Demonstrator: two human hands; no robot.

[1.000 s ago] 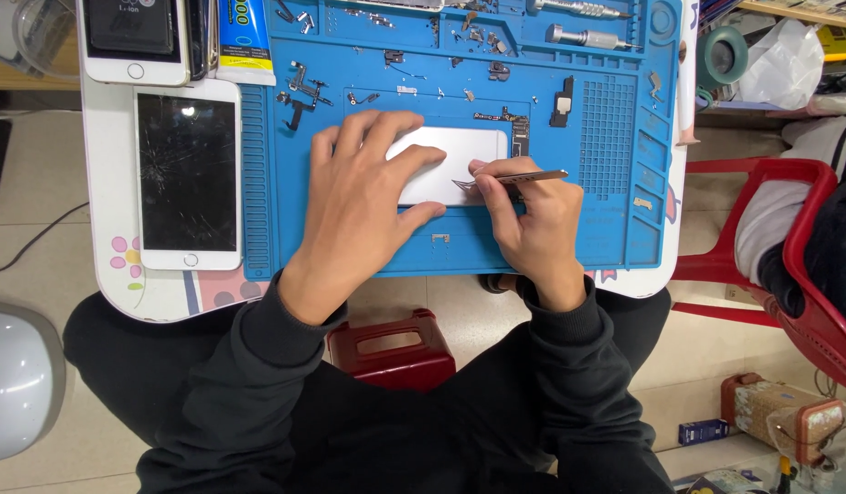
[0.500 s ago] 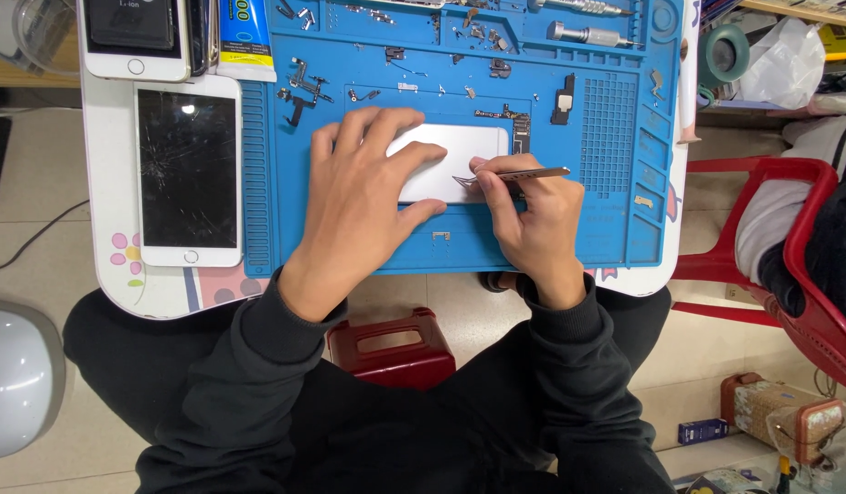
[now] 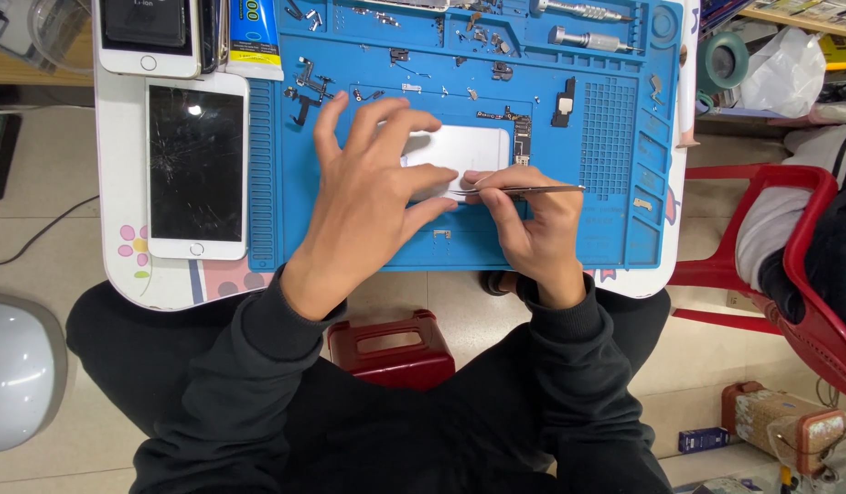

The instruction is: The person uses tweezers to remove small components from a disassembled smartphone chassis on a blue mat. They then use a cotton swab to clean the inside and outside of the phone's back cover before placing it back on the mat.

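Note:
My left hand [image 3: 368,197] lies flat with spread fingers on a silver phone housing [image 3: 464,151] in the middle of the blue work mat [image 3: 615,137]. It covers the housing's left half. My right hand [image 3: 533,233] pinches thin metal tweezers [image 3: 524,190], held level, with the tips at the housing's lower edge near my left index finger. Small dark phone parts [image 3: 522,128] lie just above the housing.
A white phone with a cracked black screen [image 3: 196,165] lies left of the mat on the small white table [image 3: 121,265]. Another white phone [image 3: 147,32] and a glue tube [image 3: 254,37] sit at the top left. Screwdrivers [image 3: 588,38] lie along the mat's top. A red stool [image 3: 396,352] stands below, a red chair [image 3: 798,274] at right.
Almost nothing moves; my right hand shifts the tweezers very slightly while my left hand keeps pressing the housing.

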